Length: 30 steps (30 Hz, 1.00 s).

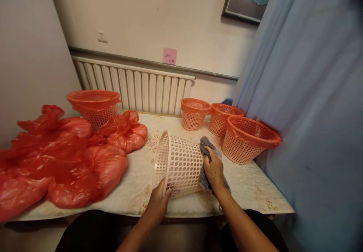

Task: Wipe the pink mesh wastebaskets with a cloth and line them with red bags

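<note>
A pale pink perforated basket (185, 163) lies on its side over the front middle of the table, its open mouth facing left. My left hand (159, 199) grips the lower part of its rim, thumb outside and fingers partly hidden behind the holes. At the basket's base on the right, my right hand (213, 167) presses a grey cloth (204, 176) against it, fingers bent over the cloth.
Several tied red bags (85, 165) cover the table's left side, beside a red-lined basket (98, 110). Three more lined baskets (246, 142) stand at the back right by a blue curtain (312, 123). A white radiator (141, 89) runs behind the floral-covered table (136, 191).
</note>
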Each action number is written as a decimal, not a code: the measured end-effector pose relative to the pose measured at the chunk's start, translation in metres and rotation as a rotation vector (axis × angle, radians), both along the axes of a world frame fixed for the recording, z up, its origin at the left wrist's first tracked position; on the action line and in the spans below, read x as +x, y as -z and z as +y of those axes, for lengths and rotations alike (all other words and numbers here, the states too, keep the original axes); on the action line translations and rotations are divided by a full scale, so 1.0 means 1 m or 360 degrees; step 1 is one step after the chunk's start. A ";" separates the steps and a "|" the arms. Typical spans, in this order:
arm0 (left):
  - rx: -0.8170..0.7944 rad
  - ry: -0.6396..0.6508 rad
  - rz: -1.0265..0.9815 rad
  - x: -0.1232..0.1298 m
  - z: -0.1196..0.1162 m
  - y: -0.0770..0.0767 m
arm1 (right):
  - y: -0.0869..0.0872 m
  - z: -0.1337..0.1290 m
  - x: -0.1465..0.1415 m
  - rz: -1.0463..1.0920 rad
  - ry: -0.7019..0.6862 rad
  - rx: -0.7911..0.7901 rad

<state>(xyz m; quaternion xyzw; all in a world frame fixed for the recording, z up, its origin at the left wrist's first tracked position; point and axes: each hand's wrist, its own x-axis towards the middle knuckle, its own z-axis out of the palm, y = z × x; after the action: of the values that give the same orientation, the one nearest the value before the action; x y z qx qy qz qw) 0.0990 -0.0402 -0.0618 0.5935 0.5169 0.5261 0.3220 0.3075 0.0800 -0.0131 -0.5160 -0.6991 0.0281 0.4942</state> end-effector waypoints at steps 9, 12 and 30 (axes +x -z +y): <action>0.0009 0.0054 0.0028 0.007 0.012 -0.004 | 0.010 -0.065 -0.051 0.0022 -0.0675 0.0109; 0.0020 0.0028 0.0032 0.009 0.013 -0.004 | 0.008 -0.079 -0.067 -0.0097 -0.0913 0.0179; -0.0115 -0.0006 0.0196 0.017 -0.003 0.009 | -0.001 0.047 -0.021 -0.0040 -0.0254 0.0163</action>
<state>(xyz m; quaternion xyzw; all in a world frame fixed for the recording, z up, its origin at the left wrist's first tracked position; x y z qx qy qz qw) 0.1158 -0.0432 -0.0711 0.6118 0.5555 0.4703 0.3098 0.2867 0.1268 -0.0121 -0.4330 -0.7447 0.0251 0.5072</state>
